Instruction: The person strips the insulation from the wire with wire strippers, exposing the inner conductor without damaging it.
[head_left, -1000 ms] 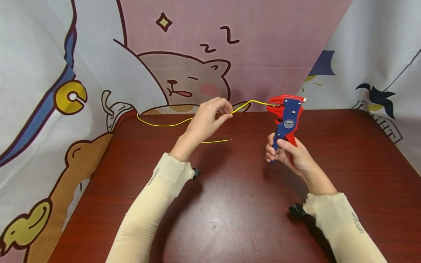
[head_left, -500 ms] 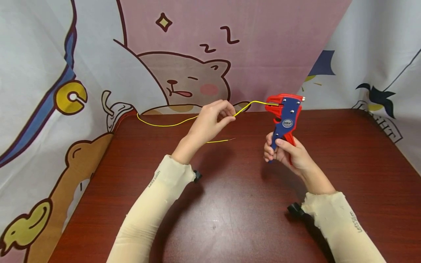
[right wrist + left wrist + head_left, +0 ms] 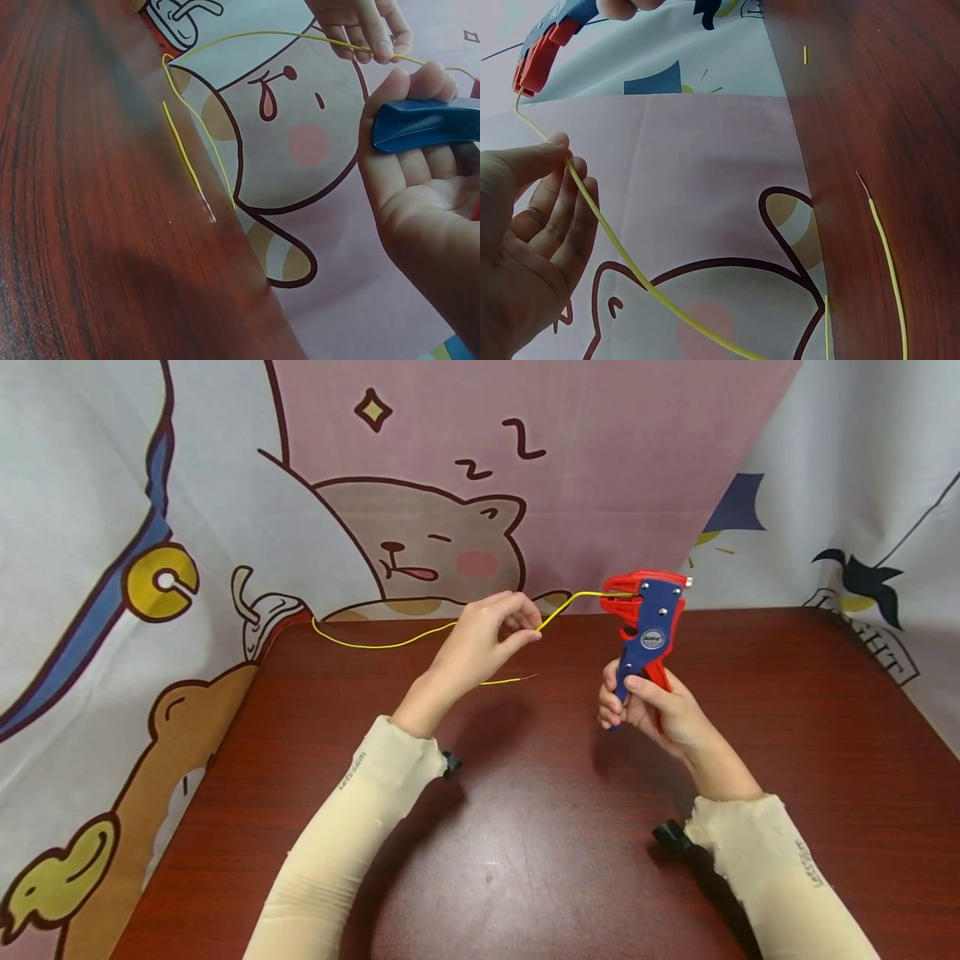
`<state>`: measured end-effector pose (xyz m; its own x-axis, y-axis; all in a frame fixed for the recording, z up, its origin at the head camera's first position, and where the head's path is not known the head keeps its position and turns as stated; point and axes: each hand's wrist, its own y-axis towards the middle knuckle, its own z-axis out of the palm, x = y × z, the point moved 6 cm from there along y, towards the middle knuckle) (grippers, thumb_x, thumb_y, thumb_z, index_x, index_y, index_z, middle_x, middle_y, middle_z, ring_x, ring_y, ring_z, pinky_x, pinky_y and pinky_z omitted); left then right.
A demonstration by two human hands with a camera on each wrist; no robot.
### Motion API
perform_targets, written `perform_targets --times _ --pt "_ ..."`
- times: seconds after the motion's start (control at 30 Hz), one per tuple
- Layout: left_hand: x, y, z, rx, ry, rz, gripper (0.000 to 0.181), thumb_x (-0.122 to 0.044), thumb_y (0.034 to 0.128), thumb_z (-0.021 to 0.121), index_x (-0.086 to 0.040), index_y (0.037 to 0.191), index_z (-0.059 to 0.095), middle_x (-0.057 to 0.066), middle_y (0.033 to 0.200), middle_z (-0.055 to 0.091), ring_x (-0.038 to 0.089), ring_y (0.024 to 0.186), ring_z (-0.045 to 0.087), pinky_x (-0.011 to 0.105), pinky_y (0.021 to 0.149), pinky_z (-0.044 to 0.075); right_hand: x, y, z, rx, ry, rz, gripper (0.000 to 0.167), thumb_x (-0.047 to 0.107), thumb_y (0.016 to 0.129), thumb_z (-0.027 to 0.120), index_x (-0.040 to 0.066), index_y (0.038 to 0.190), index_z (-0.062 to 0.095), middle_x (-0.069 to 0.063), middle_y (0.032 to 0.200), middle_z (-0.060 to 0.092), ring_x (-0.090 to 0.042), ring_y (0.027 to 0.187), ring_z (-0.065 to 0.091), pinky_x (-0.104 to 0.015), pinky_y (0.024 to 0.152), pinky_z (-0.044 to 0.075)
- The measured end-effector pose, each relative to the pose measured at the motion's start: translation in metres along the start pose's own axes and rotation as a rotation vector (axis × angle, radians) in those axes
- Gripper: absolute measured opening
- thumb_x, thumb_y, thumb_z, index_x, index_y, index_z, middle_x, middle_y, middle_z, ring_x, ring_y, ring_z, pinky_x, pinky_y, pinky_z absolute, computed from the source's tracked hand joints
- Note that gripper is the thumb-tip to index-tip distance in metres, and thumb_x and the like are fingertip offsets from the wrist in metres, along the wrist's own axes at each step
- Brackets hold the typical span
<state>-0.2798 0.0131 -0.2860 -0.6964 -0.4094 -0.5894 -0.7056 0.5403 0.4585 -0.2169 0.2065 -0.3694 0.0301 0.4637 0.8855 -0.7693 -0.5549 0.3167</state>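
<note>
Yellow wire ran beyond and rightward of the left hand, whose thumb and fingertips pinched it; its long axis slanted up from them, then levelled, pointing into the jaws of the wire stripper above the right hand, which was wrapped round the handles. Seating the wire seemed in hand; a firm squeeze was probably called for next.

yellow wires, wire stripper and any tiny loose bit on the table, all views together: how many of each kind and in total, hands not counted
Wires: 2 (long yellow wire, bare-tipped yellow wire)
Hand tools: 1 (wire stripper)
Loose bits: 1 (short yellow scrap, seen only in the left wrist view)
Total: 4
</note>
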Motion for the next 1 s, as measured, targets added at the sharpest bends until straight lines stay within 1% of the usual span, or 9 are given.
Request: perform_targets --times 0.23,0.4,0.67,0.87,1.0 --pt "-0.0022 0.0 0.0001 0.001 0.001 0.008 0.011 -0.012 0.0907 0.073 -0.006 0.095 0.066 0.004 0.093 0.066 0.012 0.084 0.065 0.02 0.077 0.052 -0.0007 0.0004 0.0016 0.011 0.009 -0.007 0.02 0.012 0.106 0.033 0.007 0.106 0.052 -0.003 0.08 0.056 -0.013 0.074 0.059 -0.027 0.074 0.053" --pt "-0.0016 -0.001 -0.0003 0.001 0.0 0.003 0.01 -0.012 0.0908 0.072 -0.006 0.095 0.066 0.004 0.093 0.065 0.012 0.084 0.065 0.02 0.077 0.052 -0.0002 0.0009 0.0036 0.02 0.021 -0.014 0.022 0.011 0.106 0.032 0.007 0.105 0.053 -0.003 0.078 0.055 -0.014 0.071 0.058 -0.027 0.072 0.053" --pt "-0.0014 -0.0015 -0.002 0.01 -0.014 -0.002 0.011 -0.01 0.0903 0.072 -0.005 0.096 0.066 0.005 0.093 0.066 0.013 0.085 0.065 0.02 0.077 0.052 0.002 0.0024 0.0081 0.057 0.057 -0.055 0.024 0.008 0.106 0.03 0.007 0.103 0.053 -0.007 0.075 0.046 -0.02 0.064 0.047 -0.025 0.068 0.052" --pt "-0.0009 -0.0024 -0.0057 0.005 -0.013 -0.002 0.011 -0.011 0.0902 0.072 -0.005 0.097 0.066 0.005 0.093 0.066 0.013 0.086 0.064 0.023 0.078 0.052 0.001 0.003 0.0083 0.043 0.057 -0.043 0.024 0.009 0.107 0.03 0.008 0.101 0.054 -0.007 0.072 0.044 -0.02 0.061 0.044 -0.025 0.066 0.051" --pt "-0.0006 -0.0028 -0.0059 0.011 -0.002 -0.003 0.01 -0.011 0.0905 0.072 -0.005 0.096 0.066 0.004 0.093 0.066 0.013 0.086 0.064 0.026 0.079 0.052 -0.0009 0.0035 0.007 0.005 0.043 -0.033 0.022 0.012 0.107 0.034 0.008 0.098 0.054 -0.007 0.07 0.043 -0.02 0.059 0.043 -0.024 0.062 0.049"
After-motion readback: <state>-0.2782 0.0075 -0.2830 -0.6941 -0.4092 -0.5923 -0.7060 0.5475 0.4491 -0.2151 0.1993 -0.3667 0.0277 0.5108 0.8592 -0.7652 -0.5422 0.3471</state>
